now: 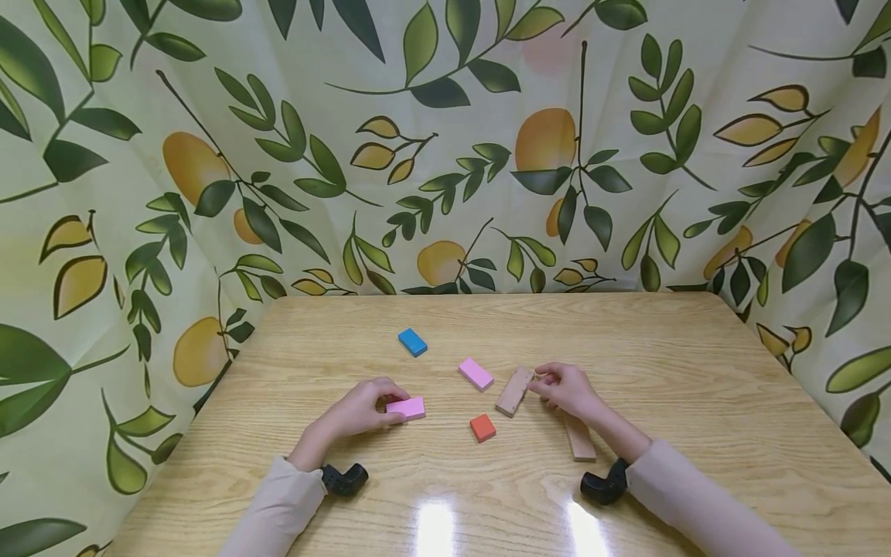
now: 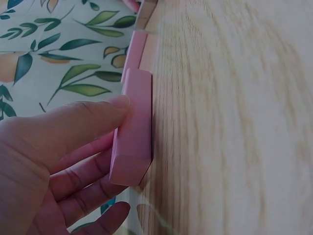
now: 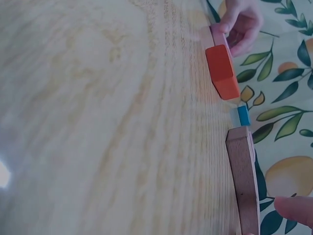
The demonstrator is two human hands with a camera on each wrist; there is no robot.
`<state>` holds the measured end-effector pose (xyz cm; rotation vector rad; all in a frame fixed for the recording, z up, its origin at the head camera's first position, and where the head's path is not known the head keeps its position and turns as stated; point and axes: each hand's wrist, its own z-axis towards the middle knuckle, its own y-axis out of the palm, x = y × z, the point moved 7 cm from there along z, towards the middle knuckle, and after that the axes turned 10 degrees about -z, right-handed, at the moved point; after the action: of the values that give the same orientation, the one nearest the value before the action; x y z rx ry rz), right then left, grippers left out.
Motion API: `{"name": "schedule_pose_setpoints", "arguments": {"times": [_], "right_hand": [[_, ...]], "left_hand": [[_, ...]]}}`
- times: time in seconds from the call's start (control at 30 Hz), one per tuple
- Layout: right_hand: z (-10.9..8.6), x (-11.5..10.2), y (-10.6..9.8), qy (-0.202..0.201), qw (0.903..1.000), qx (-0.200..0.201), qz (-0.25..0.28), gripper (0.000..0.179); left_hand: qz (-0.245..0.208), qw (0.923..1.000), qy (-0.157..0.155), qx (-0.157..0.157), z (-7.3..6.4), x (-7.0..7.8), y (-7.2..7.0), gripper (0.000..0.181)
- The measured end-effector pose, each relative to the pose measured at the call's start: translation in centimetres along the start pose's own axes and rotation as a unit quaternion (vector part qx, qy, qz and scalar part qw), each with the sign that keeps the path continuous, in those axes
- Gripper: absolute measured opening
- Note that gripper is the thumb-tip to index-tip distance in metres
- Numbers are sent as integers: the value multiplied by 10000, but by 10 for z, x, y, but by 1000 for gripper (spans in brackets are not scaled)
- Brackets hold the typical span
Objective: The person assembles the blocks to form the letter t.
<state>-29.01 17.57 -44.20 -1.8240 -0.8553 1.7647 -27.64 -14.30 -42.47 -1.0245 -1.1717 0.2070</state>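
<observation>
My left hand (image 1: 365,406) pinches a pink block (image 1: 411,408) on the table, thumb on the near side and fingers behind. The left wrist view shows the thumb pressed on this pink block (image 2: 134,127). My right hand (image 1: 567,391) is at the right edge of a plain wooden block (image 1: 513,393), fingers loosely bent. In the right wrist view one finger (image 3: 294,209) stands apart from the wooden block (image 3: 243,181), while another fingertip shows at its lower end. A second wooden block (image 1: 579,437) lies partly hidden beneath my right wrist.
Between the hands lie another pink block (image 1: 476,374) and a small orange-red block (image 1: 483,428). A blue block (image 1: 413,342) is farther back. Leaf-patterned cloth (image 1: 445,193) rises behind the wooden table (image 1: 334,325). Each wrist carries a black device.
</observation>
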Motion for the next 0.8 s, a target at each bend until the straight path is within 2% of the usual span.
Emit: {"name": "schedule_pose_setpoints", "arguments": {"times": [0.23,0.53,0.8], "right_hand": [[4,0,0,26,9999,92,-42,40],[8,0,1,73,9987,295,-406,35],[10,-2,1,117,9983,271,-503,33]], "left_hand": [[13,10000,-6,21,0,0,0,28],[-72,10000,-7,21,1,0,1,27],[-31,10000,-19,22,2,1,2,27]]}}
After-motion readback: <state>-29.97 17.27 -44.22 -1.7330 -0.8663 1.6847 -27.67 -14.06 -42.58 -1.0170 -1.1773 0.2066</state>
